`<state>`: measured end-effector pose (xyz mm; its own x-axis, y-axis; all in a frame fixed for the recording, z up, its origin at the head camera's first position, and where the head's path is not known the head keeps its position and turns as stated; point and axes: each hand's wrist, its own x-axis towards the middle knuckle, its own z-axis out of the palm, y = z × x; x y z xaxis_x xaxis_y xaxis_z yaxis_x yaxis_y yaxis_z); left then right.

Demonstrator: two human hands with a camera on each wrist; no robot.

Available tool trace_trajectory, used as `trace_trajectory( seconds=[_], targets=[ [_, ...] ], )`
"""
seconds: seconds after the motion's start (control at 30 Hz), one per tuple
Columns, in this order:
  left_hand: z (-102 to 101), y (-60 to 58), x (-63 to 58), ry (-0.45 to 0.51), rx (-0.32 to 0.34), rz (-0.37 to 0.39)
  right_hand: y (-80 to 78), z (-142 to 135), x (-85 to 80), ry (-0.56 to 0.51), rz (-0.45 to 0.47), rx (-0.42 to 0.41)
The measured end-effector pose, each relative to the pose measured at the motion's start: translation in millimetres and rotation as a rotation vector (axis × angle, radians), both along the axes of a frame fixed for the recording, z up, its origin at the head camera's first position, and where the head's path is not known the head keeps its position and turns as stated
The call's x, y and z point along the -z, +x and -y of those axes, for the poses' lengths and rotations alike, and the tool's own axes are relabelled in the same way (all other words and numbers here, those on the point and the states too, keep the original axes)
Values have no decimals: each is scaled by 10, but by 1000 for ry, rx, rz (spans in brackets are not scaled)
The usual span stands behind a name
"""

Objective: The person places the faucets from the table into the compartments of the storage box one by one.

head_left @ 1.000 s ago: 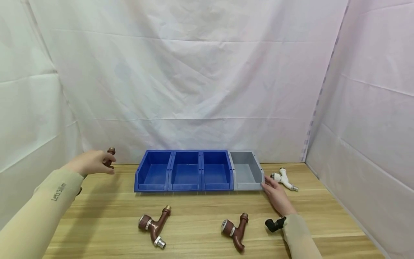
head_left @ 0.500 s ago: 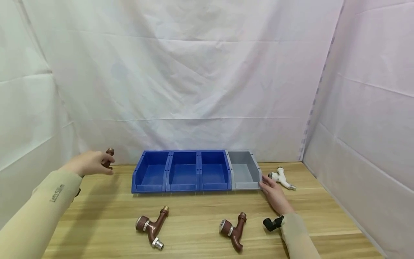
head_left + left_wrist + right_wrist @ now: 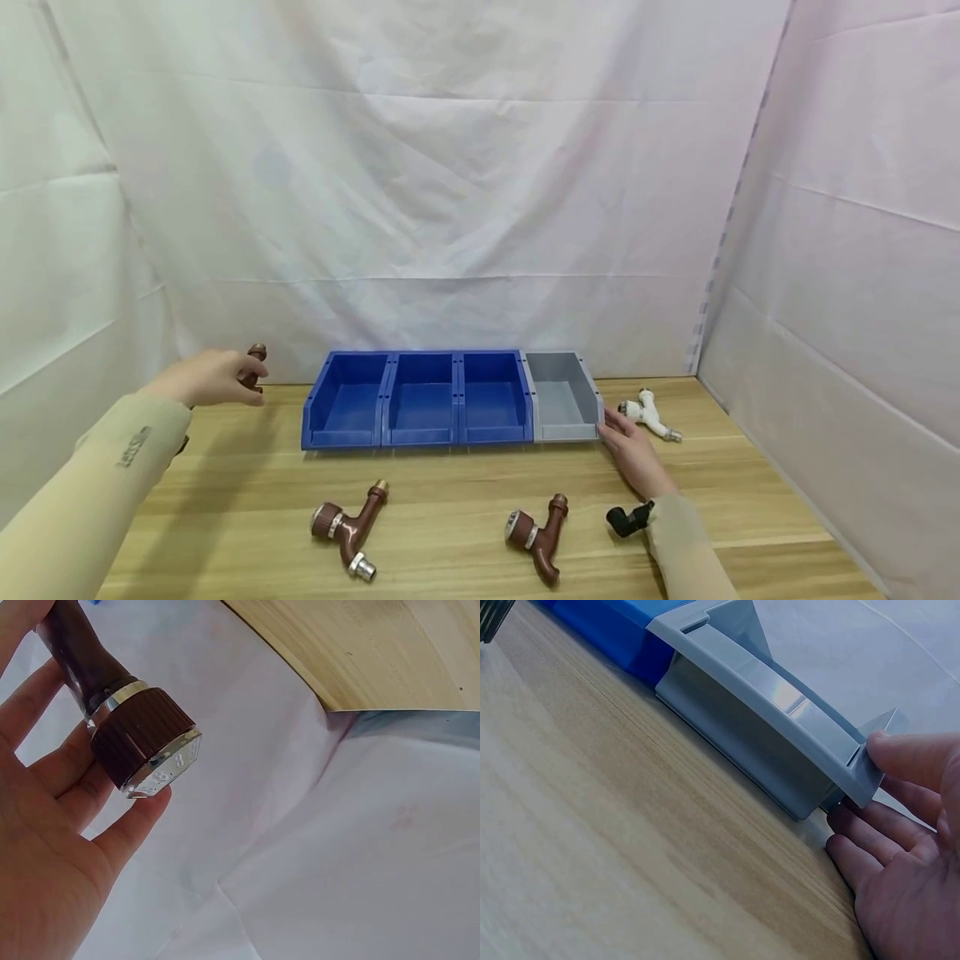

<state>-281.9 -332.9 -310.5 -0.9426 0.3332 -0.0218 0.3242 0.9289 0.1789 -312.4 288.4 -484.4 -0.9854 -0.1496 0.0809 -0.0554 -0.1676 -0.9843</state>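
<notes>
My left hand (image 3: 210, 377) holds a brown tap (image 3: 142, 731) up at the left, above the table. In the left wrist view its ribbed knob with a clear cap points away from the palm, and fingers curl along the body; the thumb side is partly cut off. My right hand (image 3: 636, 460) grips the front right corner of the grey bin (image 3: 562, 432), thumb on the side edge and fingers tucked under the rim (image 3: 780, 724). That bin ends a row with blue bins (image 3: 420, 437) to its left.
Two brown taps lie in front of the row, one left (image 3: 352, 533) and one right (image 3: 543, 542). A white tap (image 3: 651, 414) lies beyond my right hand. White cloth (image 3: 435, 183) hangs behind and at both sides of the wooden table (image 3: 450, 483).
The view has shifted slightly, so the bins and taps sit a little further left in it. Both hands keep their holds on the tap and the grey bin.
</notes>
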Motion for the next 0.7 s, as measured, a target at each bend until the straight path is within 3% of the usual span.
trace_trajectory(
  seconds=[0.7],
  targets=[
    [-108, -67, -49, -26, -2, -9, -9, 5, 6, 1, -13, -1]
  ],
)
